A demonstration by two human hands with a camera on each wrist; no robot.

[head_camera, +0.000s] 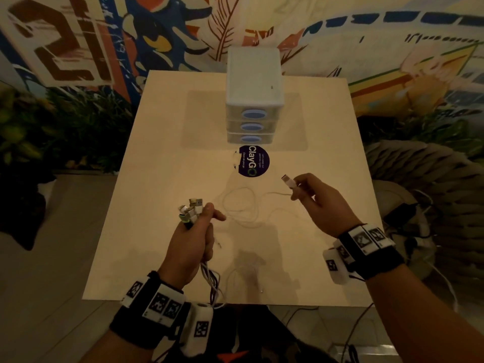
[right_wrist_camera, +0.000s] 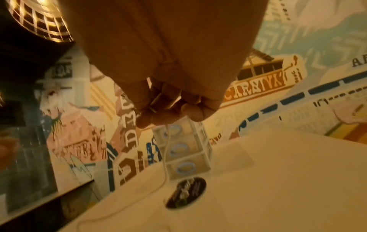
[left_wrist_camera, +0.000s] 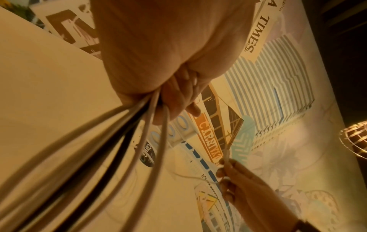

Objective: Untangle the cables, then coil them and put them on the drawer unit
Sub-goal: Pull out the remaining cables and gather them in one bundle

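My left hand (head_camera: 195,231) grips a bundle of cables (head_camera: 209,281) in a fist over the table, their plug ends (head_camera: 190,209) sticking up past my fingers; white strands and one black strand (left_wrist_camera: 111,149) hang below. My right hand (head_camera: 311,195) pinches the white plug (head_camera: 288,181) of a thin white cable (head_camera: 243,205) that lies in loose loops on the table (head_camera: 157,179) between my hands. The white drawer unit (head_camera: 254,74) with three blue-handled drawers stands at the table's far middle, nothing on its top.
A round dark sticker (head_camera: 252,161) lies flat in front of the drawer unit. Another thin white cable (head_camera: 251,273) lies near the front edge. Plants (head_camera: 65,121) border the table's left, woven seating and cords (head_camera: 419,205) its right.
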